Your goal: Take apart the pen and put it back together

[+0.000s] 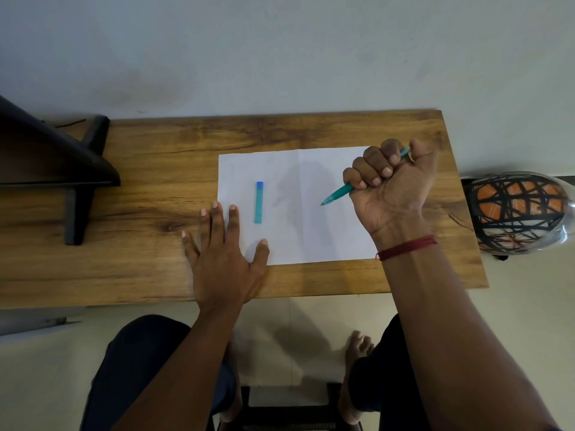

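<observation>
Right hand (392,185) fisted around teal pen body (339,195), tip poking out lower-left over the paper (311,237). Pen cap (259,202) lies loose on paper, well left of the fist. Left hand (224,259) flat, fingers spread, on the wooden table (140,181) and paper edge, holding nothing.

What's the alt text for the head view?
The right hand grips a teal pen in a fist, tip down over a white sheet on a wooden desk. The pen's cap lies on the sheet, and the left hand rests flat beside it.
</observation>
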